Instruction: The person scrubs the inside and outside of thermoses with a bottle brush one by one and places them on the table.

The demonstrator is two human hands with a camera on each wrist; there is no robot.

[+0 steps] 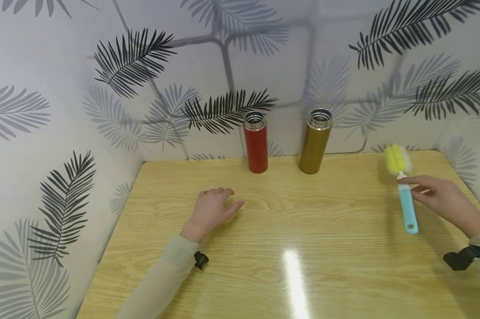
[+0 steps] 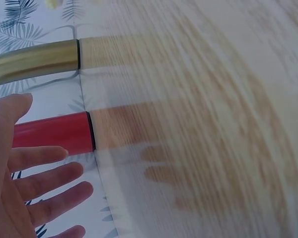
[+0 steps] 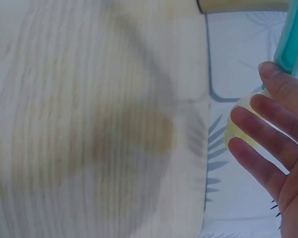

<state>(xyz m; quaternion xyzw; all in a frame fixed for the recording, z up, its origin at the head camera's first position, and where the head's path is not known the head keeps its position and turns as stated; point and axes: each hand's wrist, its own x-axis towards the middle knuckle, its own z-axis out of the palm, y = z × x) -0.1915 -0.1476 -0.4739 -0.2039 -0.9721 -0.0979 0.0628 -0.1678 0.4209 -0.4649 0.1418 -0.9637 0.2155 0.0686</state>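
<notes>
My right hand point(image 1: 439, 194) pinches a bottle brush point(image 1: 408, 208) by the white neck above its turquoise handle. The brush's yellow-and-white sponge head point(image 1: 397, 158) points toward the back wall. In the right wrist view the turquoise handle point(image 3: 291, 42) shows at the thumb, while the other fingers point(image 3: 256, 161) spread loosely. My left hand point(image 1: 213, 208) holds nothing; its fingers are relaxed over the table, in front and left of a red flask point(image 1: 257, 148). A gold flask point(image 1: 315, 146) stands to the right of the red one. Both flasks are upright with lidless mouths.
The wooden table point(image 1: 264, 226) backs onto a wall point(image 1: 284, 66) with leaf patterns, and both flasks stand close to that rear edge. More patterned wall borders the left side. A dark strap mount point(image 1: 463, 258) sits on the right wrist.
</notes>
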